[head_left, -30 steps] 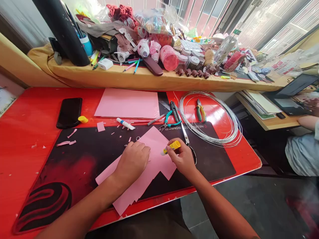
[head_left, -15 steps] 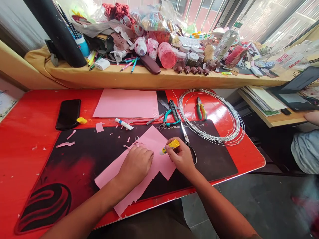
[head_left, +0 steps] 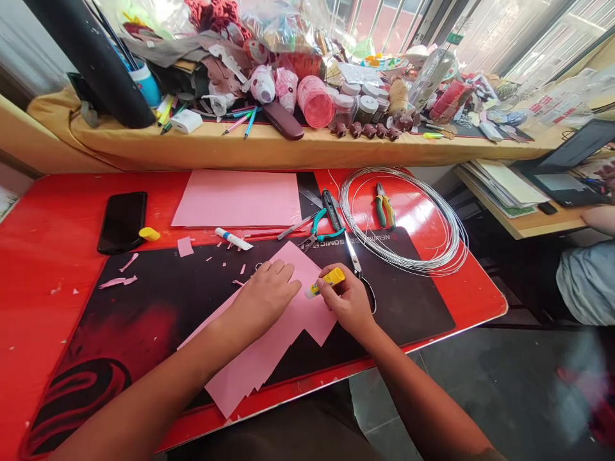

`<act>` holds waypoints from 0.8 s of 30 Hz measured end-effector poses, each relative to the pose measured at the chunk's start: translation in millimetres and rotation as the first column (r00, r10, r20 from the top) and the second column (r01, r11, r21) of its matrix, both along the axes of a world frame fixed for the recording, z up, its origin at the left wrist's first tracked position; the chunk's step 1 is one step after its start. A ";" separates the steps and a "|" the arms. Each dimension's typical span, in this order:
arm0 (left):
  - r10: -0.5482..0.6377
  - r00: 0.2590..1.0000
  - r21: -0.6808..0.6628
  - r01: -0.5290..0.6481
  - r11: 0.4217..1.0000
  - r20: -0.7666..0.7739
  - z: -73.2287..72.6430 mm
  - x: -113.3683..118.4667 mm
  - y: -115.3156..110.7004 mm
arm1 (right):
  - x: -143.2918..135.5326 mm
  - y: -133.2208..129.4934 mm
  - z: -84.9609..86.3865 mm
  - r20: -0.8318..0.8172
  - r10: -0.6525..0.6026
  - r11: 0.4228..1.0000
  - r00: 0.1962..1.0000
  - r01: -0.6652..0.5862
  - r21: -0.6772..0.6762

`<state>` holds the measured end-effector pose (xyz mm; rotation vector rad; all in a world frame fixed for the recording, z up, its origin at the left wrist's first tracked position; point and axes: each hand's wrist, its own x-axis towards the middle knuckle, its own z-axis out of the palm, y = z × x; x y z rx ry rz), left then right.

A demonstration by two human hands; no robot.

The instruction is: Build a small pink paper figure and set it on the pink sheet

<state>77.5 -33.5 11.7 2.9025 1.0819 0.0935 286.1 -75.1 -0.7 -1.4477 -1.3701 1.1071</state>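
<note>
In the head view, my right hand [head_left: 352,301] grips a yellow glue stick [head_left: 330,278] between thumb and fingers. Its white end tilts down to the left, close to the pink paper [head_left: 294,320]; whether it touches I cannot tell. My left hand [head_left: 269,291] lies over the paper's left part with its fingers stretched out, palm down. The paper spreads in overlapping pieces, reaching the table's front edge. Behind the right hand lie scissors [head_left: 354,259], partly hidden by it. A yellow cap [head_left: 149,234] rests beside a black phone [head_left: 123,221].
A black desk mat [head_left: 408,294] covers much of the red table [head_left: 43,269]. Toward the back lie pink sheets [head_left: 237,198], turquoise-handled pliers [head_left: 319,229], a utility knife [head_left: 331,208], coiled wire [head_left: 454,240] and green-yellow pliers [head_left: 383,208]. A person's sleeve [head_left: 589,282] shows at right.
My left hand has slid slightly up and its fingers have straightened out over the paper. The glue stick stays in my right hand, barely moved. The whole view has shifted a little.
</note>
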 end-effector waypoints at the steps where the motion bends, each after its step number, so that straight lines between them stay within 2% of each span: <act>1: -0.003 1.000 0.009 0.003 1.000 -0.006 -0.1 0.2 1.8 | 0.0 -0.1 0.4 0.002 0.002 1.000 1.000 -0.002 0.001; 6: 0.000 1.000 0.035 0.000 0.999 -0.021 -1.9 -1.0 3.2 | 1.2 -1.2 0.0 0.011 0.006 1.000 1.000 -0.006 -0.010; 13: 0.075 0.997 0.065 -0.075 0.995 0.002 -1.2 -1.5 -3.8 | -0.7 -1.7 -3.2 0.025 0.030 1.000 0.999 -0.030 -0.008; 17: 0.098 0.993 0.047 -0.102 0.994 0.067 -0.3 -13.1 -8.3 | -4.0 -1.1 -1.1 0.066 0.038 0.999 0.997 -0.039 0.015; 24: 0.101 0.985 0.055 -0.110 0.992 0.141 -10.6 -30.8 -17.1 | -16.2 4.4 3.2 0.228 0.080 0.989 0.970 -0.106 0.102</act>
